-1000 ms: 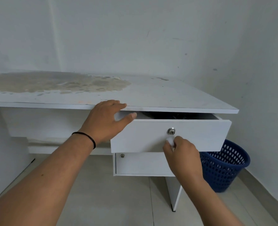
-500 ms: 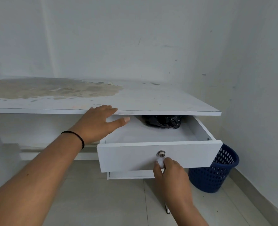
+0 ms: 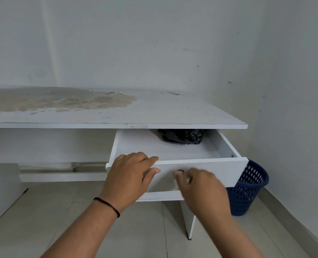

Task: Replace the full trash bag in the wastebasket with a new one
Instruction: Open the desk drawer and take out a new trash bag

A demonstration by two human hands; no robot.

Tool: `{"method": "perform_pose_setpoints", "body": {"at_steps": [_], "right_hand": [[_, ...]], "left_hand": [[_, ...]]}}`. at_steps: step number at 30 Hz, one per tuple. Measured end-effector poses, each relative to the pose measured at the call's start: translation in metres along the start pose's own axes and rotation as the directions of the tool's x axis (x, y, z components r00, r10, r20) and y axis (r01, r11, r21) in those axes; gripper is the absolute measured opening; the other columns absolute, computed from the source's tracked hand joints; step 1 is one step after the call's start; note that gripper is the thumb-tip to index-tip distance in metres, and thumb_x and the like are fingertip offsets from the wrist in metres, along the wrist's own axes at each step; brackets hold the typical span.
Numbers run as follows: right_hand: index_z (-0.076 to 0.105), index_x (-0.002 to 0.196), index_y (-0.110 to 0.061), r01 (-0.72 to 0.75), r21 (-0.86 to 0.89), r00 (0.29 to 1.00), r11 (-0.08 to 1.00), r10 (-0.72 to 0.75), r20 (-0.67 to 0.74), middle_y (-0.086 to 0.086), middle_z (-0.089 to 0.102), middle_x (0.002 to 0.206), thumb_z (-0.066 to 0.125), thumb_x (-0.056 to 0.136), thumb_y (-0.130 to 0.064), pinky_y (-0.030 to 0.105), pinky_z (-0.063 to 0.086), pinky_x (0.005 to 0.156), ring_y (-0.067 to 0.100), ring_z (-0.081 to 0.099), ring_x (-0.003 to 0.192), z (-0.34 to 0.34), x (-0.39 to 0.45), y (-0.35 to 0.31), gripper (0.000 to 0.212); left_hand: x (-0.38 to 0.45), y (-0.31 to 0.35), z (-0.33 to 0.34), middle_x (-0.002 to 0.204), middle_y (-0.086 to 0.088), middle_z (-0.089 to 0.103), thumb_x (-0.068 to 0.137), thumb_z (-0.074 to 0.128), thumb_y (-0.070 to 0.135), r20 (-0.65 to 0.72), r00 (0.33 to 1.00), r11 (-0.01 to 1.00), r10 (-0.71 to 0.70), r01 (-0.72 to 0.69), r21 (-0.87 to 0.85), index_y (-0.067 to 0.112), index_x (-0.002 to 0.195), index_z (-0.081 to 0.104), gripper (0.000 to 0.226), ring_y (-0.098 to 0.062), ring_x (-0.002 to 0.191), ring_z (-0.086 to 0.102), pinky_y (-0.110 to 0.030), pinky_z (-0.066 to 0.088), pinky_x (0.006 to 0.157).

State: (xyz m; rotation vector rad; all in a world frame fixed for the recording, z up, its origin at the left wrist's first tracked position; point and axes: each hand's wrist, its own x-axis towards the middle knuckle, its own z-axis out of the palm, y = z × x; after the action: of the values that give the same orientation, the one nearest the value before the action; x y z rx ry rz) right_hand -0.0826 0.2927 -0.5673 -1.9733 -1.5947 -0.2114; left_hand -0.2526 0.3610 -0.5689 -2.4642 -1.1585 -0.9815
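From the head view, a white drawer (image 3: 201, 171) stands pulled out under the stained bench (image 3: 154, 112). A crumpled black trash bag (image 3: 181, 136) lies at the drawer's back. The left hand (image 3: 128, 176) rests on the drawer front's top edge, fingers loosely bent, gripping nothing. The right hand (image 3: 201, 187) is blurred at the lock (image 3: 180, 170); its grip cannot be told. A blue wastebasket (image 3: 247, 189) stands on the floor, right of the drawer.

View: one head-worn wide-angle camera | Facing: forward and down toward a room corner | Range: close to the open drawer (image 3: 201, 170) of the white desk (image 3: 154, 112), both forearms entering from the bottom edge | Overlap: none, single view
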Motion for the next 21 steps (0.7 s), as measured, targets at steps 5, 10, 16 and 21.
{"method": "perform_pose_setpoints", "body": {"at_steps": [5,10,16,21], "right_hand": [[0.067,0.082,-0.004,0.179,0.103,0.941,0.978,-0.140,-0.309,0.011,0.062,0.079,0.060,0.089,-0.022,0.036,0.048,0.068,0.029,0.057,0.076,-0.020,0.049,0.013,0.020],[0.052,0.074,-0.005,-0.110,0.073,0.990,0.991,0.103,0.093,0.004,0.049,0.064,0.056,0.088,-0.025,0.025,0.032,0.048,0.019,0.047,0.059,-0.018,0.107,0.022,0.025],[0.048,0.072,-0.008,-0.391,0.268,0.891,0.881,0.289,0.349,0.007,0.056,0.066,0.062,0.086,-0.042,0.030,0.050,0.061,0.027,0.065,0.069,-0.004,0.133,0.017,0.038],[0.062,0.083,-0.007,-0.162,-0.021,0.966,0.987,0.163,0.199,0.001,0.046,0.062,0.052,0.092,-0.020,0.022,0.027,0.043,0.018,0.044,0.054,0.009,0.139,0.021,0.019]], "left_hand": [[0.002,-0.001,0.000,0.068,0.012,0.055,0.087,0.041,0.047,0.007,1.000,1.000,-0.008,0.008,-0.005,0.030,0.097,0.068,0.034,-0.010,0.061,0.054,-0.021,0.034,0.057],[0.002,0.000,0.000,0.068,0.012,0.054,0.087,0.040,0.046,0.007,1.000,1.000,-0.023,0.023,-0.009,0.031,0.096,0.068,0.033,-0.011,0.062,0.054,-0.022,0.031,0.058],[0.002,0.000,0.002,0.067,0.011,0.054,0.087,0.040,0.046,0.010,1.000,0.999,-0.024,0.024,-0.035,0.031,0.097,0.067,0.033,-0.011,0.062,0.052,-0.023,0.031,0.058],[0.002,-0.001,0.003,0.068,0.011,0.053,0.087,0.044,0.045,-0.007,1.000,0.999,-0.021,0.021,-0.038,0.030,0.097,0.068,0.029,-0.012,0.062,0.052,-0.024,0.031,0.058]]}}
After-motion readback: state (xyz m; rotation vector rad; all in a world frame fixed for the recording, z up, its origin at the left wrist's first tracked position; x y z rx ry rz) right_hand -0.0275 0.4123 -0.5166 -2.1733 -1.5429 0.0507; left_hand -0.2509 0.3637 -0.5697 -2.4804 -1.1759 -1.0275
